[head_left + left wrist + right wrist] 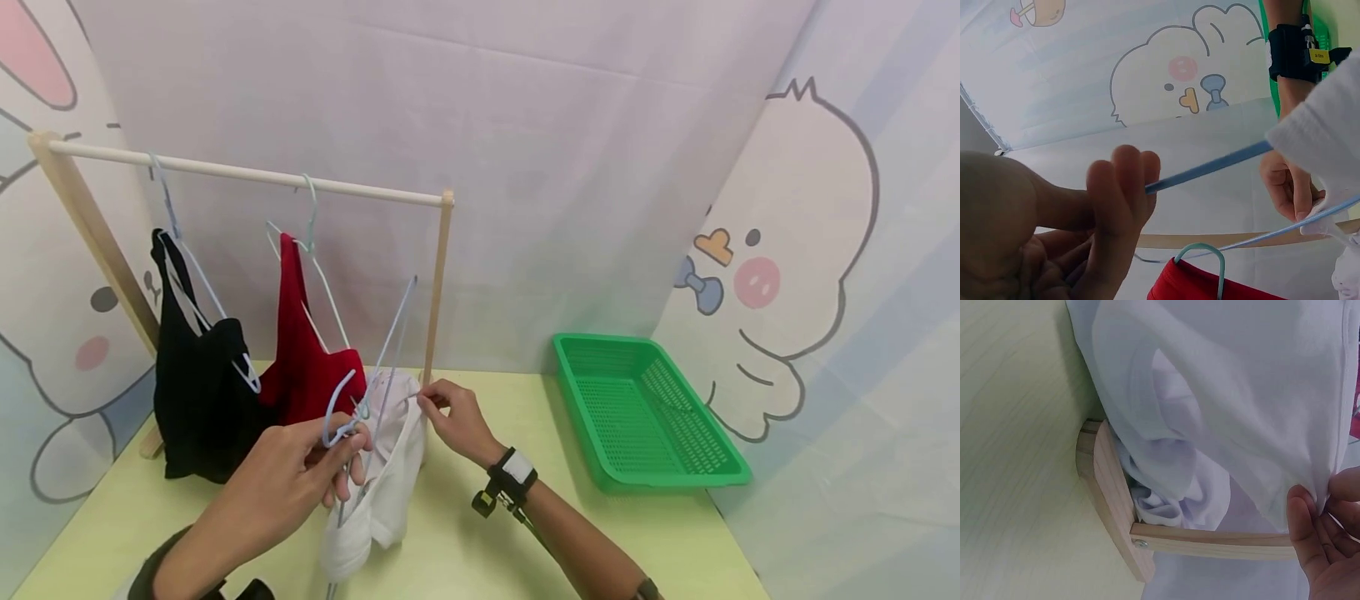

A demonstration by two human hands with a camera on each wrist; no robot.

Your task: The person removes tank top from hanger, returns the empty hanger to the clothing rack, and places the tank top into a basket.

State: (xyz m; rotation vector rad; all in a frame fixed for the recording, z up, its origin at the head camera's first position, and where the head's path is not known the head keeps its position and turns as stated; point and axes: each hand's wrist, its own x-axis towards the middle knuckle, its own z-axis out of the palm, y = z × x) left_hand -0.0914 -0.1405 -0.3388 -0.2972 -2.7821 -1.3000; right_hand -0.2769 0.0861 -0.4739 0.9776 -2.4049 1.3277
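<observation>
above the table [480, 533], the left grip [296, 467] holds a hanger [1210, 167].

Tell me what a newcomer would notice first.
Probably the bright green basket, at the right of the table. Next, the red garment and black garment hanging from the rack on the left. Near the middle, the left hand holds a blue hanger and the right hand pinches a white garment.

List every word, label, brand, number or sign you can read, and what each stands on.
No text can be read with certainty.
Small yellow rectangular label by the black fabric wrist strap: dark marks, too small and blurred to read.
Green plastic basket: no writing visible.
</observation>
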